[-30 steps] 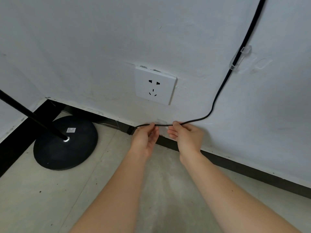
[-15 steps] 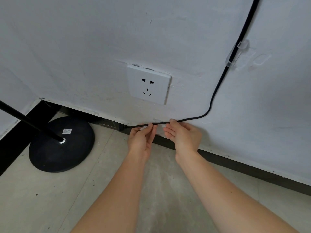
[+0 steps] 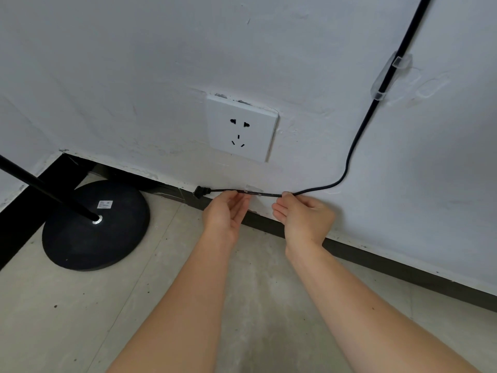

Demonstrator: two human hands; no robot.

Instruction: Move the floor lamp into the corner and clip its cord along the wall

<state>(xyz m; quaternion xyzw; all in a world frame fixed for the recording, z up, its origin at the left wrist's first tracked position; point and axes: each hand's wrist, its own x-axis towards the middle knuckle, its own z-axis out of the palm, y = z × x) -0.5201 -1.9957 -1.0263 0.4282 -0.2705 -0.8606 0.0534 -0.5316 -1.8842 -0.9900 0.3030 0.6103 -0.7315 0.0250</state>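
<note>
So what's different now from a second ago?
The hands have spread apart along the cord: left hand toward the plug, right hand rightward, uncovering a clear clip the cord passes through. Lamp base, socket and upper clip stayed put.

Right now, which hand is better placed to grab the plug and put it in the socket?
The left hand, probably. Its fingertips touch the cord just beside the loose plug. The socket is up to its right. The right hand holds the cord farther along, past the lower clip.
</note>
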